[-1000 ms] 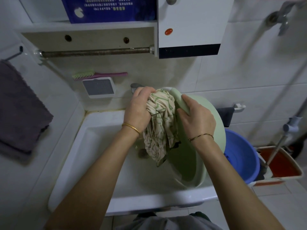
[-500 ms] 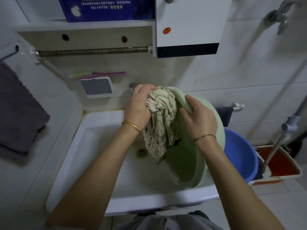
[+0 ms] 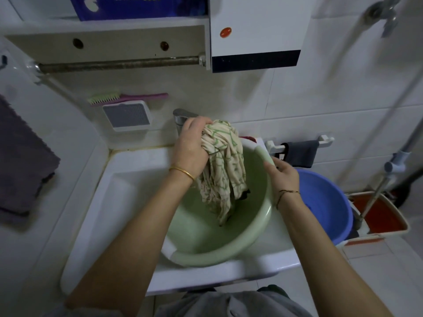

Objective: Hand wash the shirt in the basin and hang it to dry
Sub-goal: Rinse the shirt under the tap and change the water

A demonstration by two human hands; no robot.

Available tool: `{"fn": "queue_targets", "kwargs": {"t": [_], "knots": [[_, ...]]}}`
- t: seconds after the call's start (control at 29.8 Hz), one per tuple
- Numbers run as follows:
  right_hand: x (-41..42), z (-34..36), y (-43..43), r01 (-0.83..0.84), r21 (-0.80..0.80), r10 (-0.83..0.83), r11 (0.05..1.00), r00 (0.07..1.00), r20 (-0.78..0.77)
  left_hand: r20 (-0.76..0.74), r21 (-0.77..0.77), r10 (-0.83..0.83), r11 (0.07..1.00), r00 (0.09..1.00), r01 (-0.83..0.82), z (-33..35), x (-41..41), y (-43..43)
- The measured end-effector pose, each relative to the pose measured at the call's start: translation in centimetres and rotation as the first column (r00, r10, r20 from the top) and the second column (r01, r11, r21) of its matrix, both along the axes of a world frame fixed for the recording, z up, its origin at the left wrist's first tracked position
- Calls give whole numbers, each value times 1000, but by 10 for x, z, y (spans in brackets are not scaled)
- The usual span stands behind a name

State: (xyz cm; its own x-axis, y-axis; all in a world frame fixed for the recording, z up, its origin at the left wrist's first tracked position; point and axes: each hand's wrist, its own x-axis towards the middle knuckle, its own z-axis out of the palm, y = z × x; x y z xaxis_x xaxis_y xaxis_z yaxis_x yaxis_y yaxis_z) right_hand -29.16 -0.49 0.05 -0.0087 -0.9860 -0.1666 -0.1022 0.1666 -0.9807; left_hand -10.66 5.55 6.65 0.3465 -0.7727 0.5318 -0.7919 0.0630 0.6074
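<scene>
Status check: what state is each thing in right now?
shirt: bunched, hanging from left hand into green basin.
green basin: resting mouth-up in sink, right hand gripping its rim.
faucet: no stream visible.
blue basin: upright beside sink.
cabinet door: shut.

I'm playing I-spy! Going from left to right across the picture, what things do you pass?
Grey towel → brush → tap → shirt → right hand → blue tub → red bucket.
</scene>
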Motion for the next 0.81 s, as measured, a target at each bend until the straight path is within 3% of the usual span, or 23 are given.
{"fn": "queue_targets", "kwargs": {"t": [0.13, 0.27, 0.34, 0.44, 0.5, 0.54, 0.6, 0.64, 0.67, 0.7, 0.77, 0.81], "knots": [[10, -25, 5, 33, 177, -65, 984, 983, 173, -29, 150, 30, 988, 999, -25, -23, 6, 3], [17, -41, 5, 37, 210, -72, 977, 984, 164, -60, 297, 110, 951, 992, -88, -61, 12, 7], [16, -47, 1, 16, 192, -34, 981, 995, 91, -60, 401, 130, 911, 990, -96, -80, 18, 9], [14, -51, -8, -66, 95, 86, 993, 970, -228, -3, 618, 69, 784, 998, -53, -105, 30, 11], [12, -53, -16, -136, 93, 164, 986, 842, -513, 41, 746, -27, 666, 999, -12, -115, 36, 15], [13, -52, -19, -155, 110, 189, 982, 734, -652, 60, 804, -75, 594, 995, -3, -119, 37, 19], [20, -47, -23, -164, 64, 137, 984, 484, -865, 79, 899, -145, 438, 986, -8, -129, 40, 29], [26, -43, -25, -190, -19, 61, 982, 407, -911, 73, 929, -163, 370, 984, -8, -135, 41, 33], [33, -38, -26, -242, -118, -14, 963, 393, -920, 67, 949, -179, 314, 982, -7, -139, 42, 36], [43, -32, -28, -306, -213, -58, 928, 445, -894, 67, 964, -201, 267, 977, -11, -141, 43, 38], [67, -17, -30, -418, -316, -10, 852, 590, -808, 80, 983, -269, 180, 960, -32, -139, 48, 37], [80, -10, -31, -474, -321, 39, 820, 605, -795, 84, 989, -308, 141, 948, -42, -135, 50, 35]]}}
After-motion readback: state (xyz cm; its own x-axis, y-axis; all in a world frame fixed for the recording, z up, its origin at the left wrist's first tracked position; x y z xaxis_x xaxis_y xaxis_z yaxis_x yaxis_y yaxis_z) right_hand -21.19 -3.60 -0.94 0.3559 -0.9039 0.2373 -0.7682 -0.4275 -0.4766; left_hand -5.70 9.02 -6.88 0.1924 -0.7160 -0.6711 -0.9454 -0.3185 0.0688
